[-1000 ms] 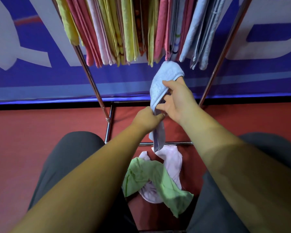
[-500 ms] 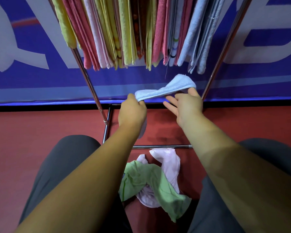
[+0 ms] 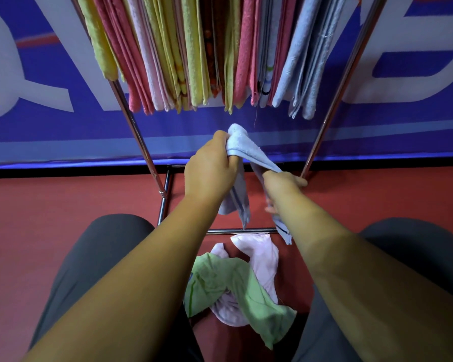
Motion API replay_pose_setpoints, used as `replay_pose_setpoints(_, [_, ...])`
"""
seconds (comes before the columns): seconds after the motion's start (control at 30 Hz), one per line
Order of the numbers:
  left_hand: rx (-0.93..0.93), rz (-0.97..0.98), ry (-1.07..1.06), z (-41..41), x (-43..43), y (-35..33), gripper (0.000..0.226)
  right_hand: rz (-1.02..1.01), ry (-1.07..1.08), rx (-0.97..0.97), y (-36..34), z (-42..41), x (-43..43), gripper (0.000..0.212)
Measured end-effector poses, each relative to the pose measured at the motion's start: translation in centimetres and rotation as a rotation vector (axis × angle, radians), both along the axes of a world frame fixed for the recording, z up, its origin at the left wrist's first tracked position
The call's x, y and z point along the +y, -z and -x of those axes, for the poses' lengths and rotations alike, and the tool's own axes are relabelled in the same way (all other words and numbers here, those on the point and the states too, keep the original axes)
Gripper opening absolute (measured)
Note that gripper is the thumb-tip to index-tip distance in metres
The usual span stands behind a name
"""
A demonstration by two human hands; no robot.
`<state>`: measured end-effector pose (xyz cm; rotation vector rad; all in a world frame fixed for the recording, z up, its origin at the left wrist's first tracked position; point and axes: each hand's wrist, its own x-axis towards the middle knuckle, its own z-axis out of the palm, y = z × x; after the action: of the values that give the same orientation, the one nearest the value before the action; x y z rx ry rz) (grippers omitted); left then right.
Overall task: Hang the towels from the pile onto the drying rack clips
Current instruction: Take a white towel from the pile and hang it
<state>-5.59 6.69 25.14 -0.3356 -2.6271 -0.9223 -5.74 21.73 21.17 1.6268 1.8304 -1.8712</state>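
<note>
A light blue towel (image 3: pixel 246 148) with dark stripes near its ends is stretched between both my hands below the hanging towels. My left hand (image 3: pixel 209 171) grips its upper left part, with one end drooping beneath that hand. My right hand (image 3: pixel 283 184) holds the towel lower to the right, and the other end hangs past my wrist. On the red floor between my knees lies the pile: a green towel (image 3: pixel 236 286) over a pale pink towel (image 3: pixel 264 257). Several yellow, pink, red and blue towels (image 3: pixel 202 53) hang on the drying rack; its clips are out of view.
The rack's chrome legs (image 3: pixel 139 137) slant down on both sides to a base bar (image 3: pixel 241 231) on the floor just beyond the pile. A blue banner with white letters (image 3: pixel 37 121) fills the wall behind. My grey-trousered knees (image 3: pixel 102 257) frame the pile.
The blue towel went from bunched upright to stretched flat to slanting down to the right. My left hand rose to its upper end; my right hand dropped lower and gripped it.
</note>
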Motion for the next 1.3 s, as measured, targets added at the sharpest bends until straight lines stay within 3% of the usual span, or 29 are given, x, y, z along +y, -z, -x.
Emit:
replay_pose_setpoints(0.1, [0.004, -0.006, -0.012, 0.2, -0.5, -0.2, 0.019, -0.372, -0.235, -0.042, -0.1, -0.6, -0.2, 0.067])
replay_pose_setpoints(0.3, [-0.009, 0.060, -0.100, 0.9, -1.3, -0.3, 0.025, -0.617, -0.517, 0.292, -0.5, -0.5, -0.2, 0.053])
replay_pose_setpoints(0.5, [-0.109, 0.244, -0.158, 2.3, -2.6, 1.4, 0.029, -0.574, -0.510, 0.522, -2.2, -1.0, -0.6, 0.030])
replay_pose_setpoints(0.57, [-0.132, 0.260, -0.126, 2.4, -2.3, 2.2, 0.034, -0.546, -0.498, 0.579, -2.4, -1.0, -0.8, 0.030])
replay_pose_setpoints(0.67, [-0.169, 0.257, -0.037, 2.1, -1.2, 3.2, 0.046, -0.512, -0.485, 0.594, -2.5, -0.9, -0.9, 0.056])
replay_pose_setpoints(0.73, [-0.192, 0.244, 0.020, 1.6, -0.2, 3.7, 0.053, -0.517, -0.495, 0.610, -2.7, -0.9, -1.2, 0.051])
replay_pose_setpoints(0.77, [-0.204, 0.212, 0.040, 1.3, 0.4, 3.9, 0.053, -0.520, -0.497, 0.628, -2.8, -1.0, -1.3, 0.039])
replay_pose_setpoints(0.8, [-0.212, 0.163, 0.058, 0.9, 0.9, 4.1, 0.050, -0.514, -0.493, 0.652, -2.6, -1.0, -1.4, 0.025])
replay_pose_setpoints(0.83, [-0.211, 0.106, 0.077, 0.7, 1.5, 4.2, 0.044, -0.502, -0.487, 0.671, -2.6, -1.1, -1.6, 0.025])
replay_pose_setpoints(0.93, [-0.219, 0.004, 0.130, 0.2, 2.6, 4.5, 0.030, -0.468, -0.491, 0.632, -2.5, -1.1, -1.7, 0.045])
replay_pose_setpoints(1.1, [-0.307, 0.006, 0.089, 0.2, 2.9, 5.0, 0.024, -0.560, -0.537, 0.598, -2.4, -1.4, -1.5, 0.047])
replay_pose_setpoints(1.3, [-0.321, 0.008, 0.002, 0.3, 2.1, 4.2, 0.015, -0.720, -0.527, 0.548, -2.2, -1.6, -0.7, 0.020])
